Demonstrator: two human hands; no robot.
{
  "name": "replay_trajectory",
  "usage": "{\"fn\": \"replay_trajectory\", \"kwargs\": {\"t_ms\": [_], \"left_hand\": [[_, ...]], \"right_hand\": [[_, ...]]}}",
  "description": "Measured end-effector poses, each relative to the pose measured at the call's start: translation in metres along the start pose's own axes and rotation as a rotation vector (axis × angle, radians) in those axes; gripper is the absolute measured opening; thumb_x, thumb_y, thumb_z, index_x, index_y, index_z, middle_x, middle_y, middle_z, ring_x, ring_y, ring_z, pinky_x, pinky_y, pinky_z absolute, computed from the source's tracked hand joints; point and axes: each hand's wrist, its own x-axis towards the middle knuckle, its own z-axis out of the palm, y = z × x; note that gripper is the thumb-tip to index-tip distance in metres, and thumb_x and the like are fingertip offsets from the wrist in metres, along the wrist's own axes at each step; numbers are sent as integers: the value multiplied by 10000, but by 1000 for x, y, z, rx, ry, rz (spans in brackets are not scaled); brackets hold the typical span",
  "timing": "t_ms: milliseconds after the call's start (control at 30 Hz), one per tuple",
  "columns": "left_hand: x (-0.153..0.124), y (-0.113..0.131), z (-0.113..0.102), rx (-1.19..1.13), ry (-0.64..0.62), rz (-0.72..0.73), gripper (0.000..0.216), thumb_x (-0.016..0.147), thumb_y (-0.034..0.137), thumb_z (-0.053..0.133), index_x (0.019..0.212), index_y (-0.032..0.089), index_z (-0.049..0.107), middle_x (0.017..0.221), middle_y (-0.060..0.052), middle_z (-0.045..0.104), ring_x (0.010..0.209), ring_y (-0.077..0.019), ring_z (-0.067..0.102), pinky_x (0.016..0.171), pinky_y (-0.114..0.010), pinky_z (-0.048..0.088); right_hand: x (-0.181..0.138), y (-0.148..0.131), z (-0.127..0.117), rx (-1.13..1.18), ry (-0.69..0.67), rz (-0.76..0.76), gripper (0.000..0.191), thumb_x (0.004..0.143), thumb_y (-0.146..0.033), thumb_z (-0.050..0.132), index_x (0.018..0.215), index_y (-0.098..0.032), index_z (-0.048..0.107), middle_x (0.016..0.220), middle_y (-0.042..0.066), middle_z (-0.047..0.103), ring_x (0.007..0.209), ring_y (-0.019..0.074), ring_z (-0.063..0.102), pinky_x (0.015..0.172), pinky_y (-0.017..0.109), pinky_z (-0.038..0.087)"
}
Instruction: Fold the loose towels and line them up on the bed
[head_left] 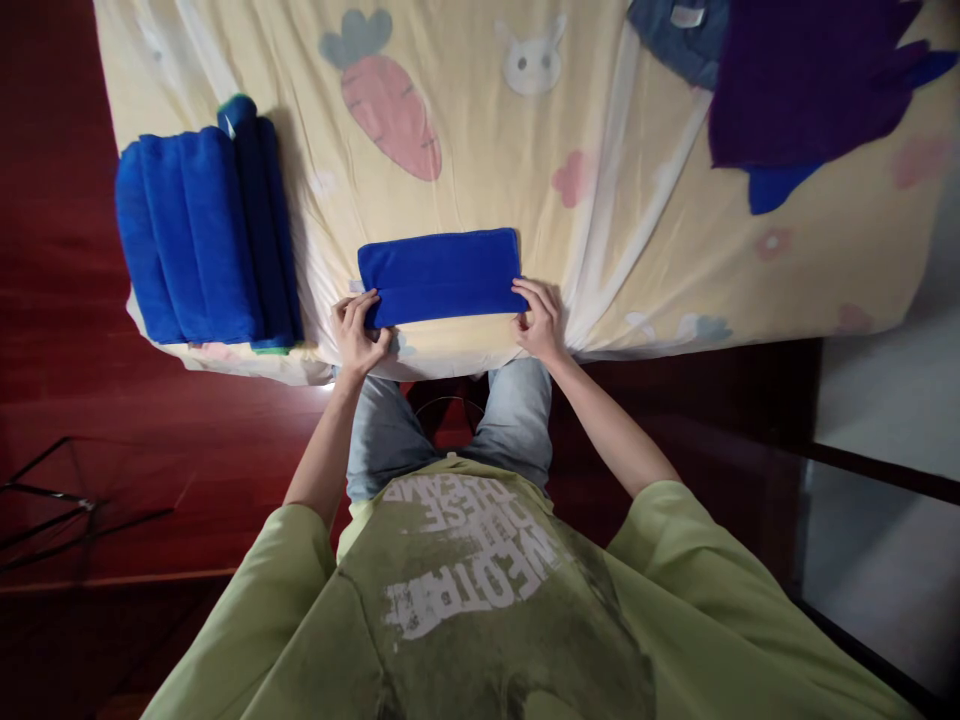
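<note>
On printed sheet [480, 150], blue cloth [444, 275], hands [357, 328] touching ends

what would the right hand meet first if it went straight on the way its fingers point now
The folded blue cloth: the fingers of the right hand point left along it, and appear to touch its right end. Whether they would slide over it or push it is unclear.

From here I see the left hand [360, 330] and right hand [538, 318] touching opposite ends of a blue cloth [442, 275] — folded blue bundles [191, 240] lie left, purple fabric [795, 90] upper right.
</note>
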Motion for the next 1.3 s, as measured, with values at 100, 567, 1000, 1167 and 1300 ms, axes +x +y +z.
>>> {"fn": "replay_trajectory", "kwargs": {"t_ms": [100,567,1000,1167,1300], "left_hand": [[1,-2,1,-40,36,-7,464,863,377,633,1311,254,633,1420,-89,652,1326,-320,542,1191,-546,344],[-4,4,-14,-91,50,-91,309,971,441,555,1164,259,713,1094,-82,725,1182,-287,562,1086,-478,451],[3,-6,-10,-144,113,-189,573,974,744,485,1017,204,671,936,-86,603,967,-250,598,909,-395,525],[28,-12,-3,-114,144,-245,536,1002,727,448,939,225,625,843,-61,578,937,-251,610,902,-399,515],[40,-15,-1,-97,91,-282,456,1021,647,479,927,224,617,844,-72,612,948,-259,618,907,-394,501]], "right_hand": [[2,2,-1,43,9,2,560,860,-155,516,1405,-217,631,1452,94,642,1402,285,566,1244,521,441],[-14,-1,-13,236,6,70,430,845,-136,525,1227,-215,707,1344,94,721,1269,254,674,1066,473,589],[3,15,0,292,6,285,466,1008,-606,485,1112,-191,669,921,57,723,861,209,687,856,368,612],[28,18,-2,249,17,316,572,992,-736,429,971,-214,660,814,31,658,866,205,670,914,359,592],[38,22,-1,220,15,319,586,965,-760,468,866,-210,646,730,13,611,800,189,658,880,336,586]]}}
